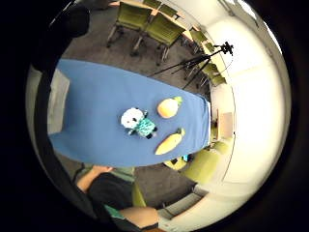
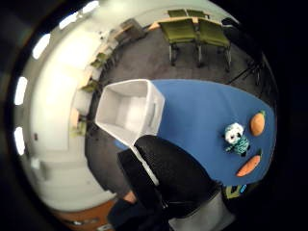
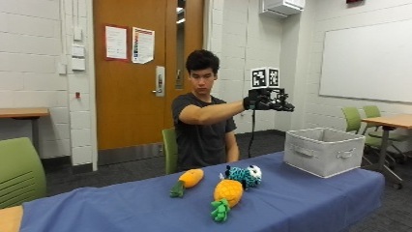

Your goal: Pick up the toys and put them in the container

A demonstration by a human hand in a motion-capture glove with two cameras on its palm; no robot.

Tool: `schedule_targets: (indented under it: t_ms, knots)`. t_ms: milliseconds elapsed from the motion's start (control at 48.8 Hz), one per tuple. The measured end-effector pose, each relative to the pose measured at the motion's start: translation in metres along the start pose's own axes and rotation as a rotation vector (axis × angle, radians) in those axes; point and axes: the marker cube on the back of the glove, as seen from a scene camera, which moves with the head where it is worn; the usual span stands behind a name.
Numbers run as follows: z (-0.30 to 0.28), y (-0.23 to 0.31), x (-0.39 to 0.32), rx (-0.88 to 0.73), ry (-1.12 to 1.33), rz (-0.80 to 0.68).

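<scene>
Three plush toys lie on the blue tablecloth: an orange carrot, a pineapple and a teal-and-white panda. A grey fabric container stands open-topped at the table's right end. My gloved right hand is raised at shoulder height on an outstretched arm, well above the table between the toys and the container, holding nothing. From the palm, the panda, pineapple and carrot show far below. The container lies beside the glove.
Green chairs stand across the floor beyond the table, and a camera tripod stands off its far end. Another green chair is at the left, and a wooden table with chairs at the right.
</scene>
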Motion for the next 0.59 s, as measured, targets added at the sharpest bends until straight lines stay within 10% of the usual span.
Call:
schedule_targets:
  t_ms: [595]
  knots:
    - [0.164, 0.037, 0.114, -0.132, -0.043, 0.099]
